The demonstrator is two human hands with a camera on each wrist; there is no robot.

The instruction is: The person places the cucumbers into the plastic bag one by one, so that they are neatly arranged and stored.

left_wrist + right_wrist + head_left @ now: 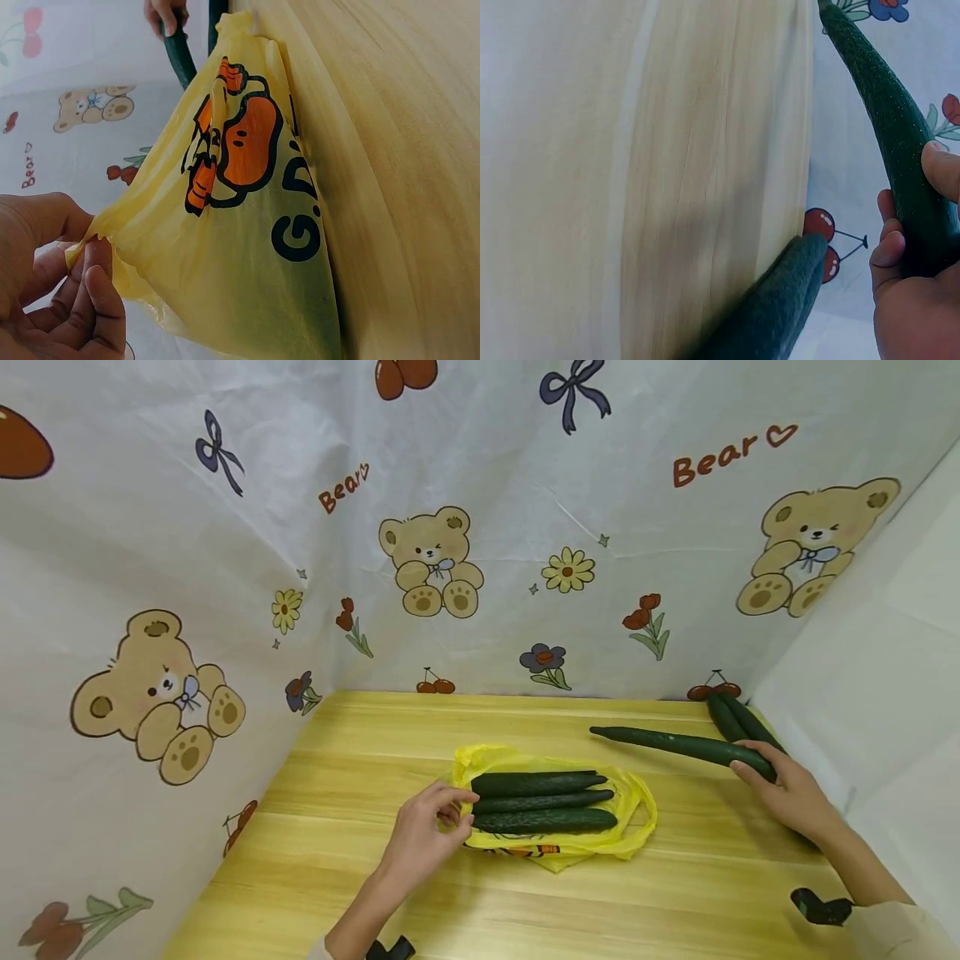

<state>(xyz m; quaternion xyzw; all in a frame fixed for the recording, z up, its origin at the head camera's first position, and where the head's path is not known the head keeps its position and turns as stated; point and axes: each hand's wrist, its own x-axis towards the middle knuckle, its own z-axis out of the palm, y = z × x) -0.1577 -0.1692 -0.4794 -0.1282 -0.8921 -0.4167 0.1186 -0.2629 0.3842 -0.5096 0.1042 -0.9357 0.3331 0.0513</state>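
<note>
We saw the left hand (420, 831) pinching the yellow bag (225, 232), right hand (789, 792) closed round a cucumber (678, 743): mid-transfer, we judged, calling next for controlled lowering.

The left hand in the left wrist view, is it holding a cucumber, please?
No, the left hand pinches the yellow bag between its fingers.

Bare left grip (426, 828) and bare right grip (789, 789) are showing. Plain cream fabric sleeve (903, 931) is wrapping right forearm (855, 864). Pale cuff (320, 951) is peeking out at left forearm (372, 902), mostly cropped. Black stubby device (820, 907) is jutting beside cream sleeve; second black blocky device (394, 948) is sitting beside left forearm.
</note>
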